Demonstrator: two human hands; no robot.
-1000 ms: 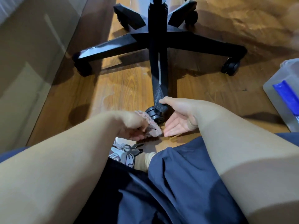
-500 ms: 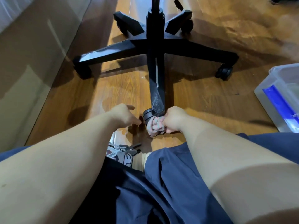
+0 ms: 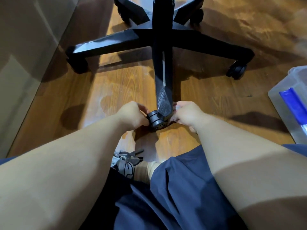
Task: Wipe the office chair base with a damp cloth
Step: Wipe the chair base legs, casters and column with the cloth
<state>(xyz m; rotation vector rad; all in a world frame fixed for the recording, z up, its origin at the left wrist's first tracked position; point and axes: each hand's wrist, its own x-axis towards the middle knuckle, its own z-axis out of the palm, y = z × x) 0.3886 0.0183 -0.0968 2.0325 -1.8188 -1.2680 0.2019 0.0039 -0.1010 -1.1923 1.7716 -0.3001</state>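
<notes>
The black five-legged office chair base (image 3: pixel 162 39) stands on the wooden floor, one leg pointing straight at me. At that leg's tip sits a black caster wheel (image 3: pixel 156 121). My left hand (image 3: pixel 132 114) grips the caster from its left side with the fingers curled on it. My right hand (image 3: pixel 186 113) is closed on the pink cloth (image 3: pixel 177 107), pressed against the right side of the leg tip. Only a small bit of the cloth shows above my fingers.
A clear plastic tub (image 3: pixel 292 103) with a blue item inside stands at the right edge. A beige wall or cabinet front (image 3: pixel 25 55) runs along the left. My knees in dark blue shorts and one shoe (image 3: pixel 126 161) fill the foreground.
The cloth passed from my left hand to my right. My right hand moved it from in front of the caster to the right side of the leg tip. My left hand took hold of the caster.
</notes>
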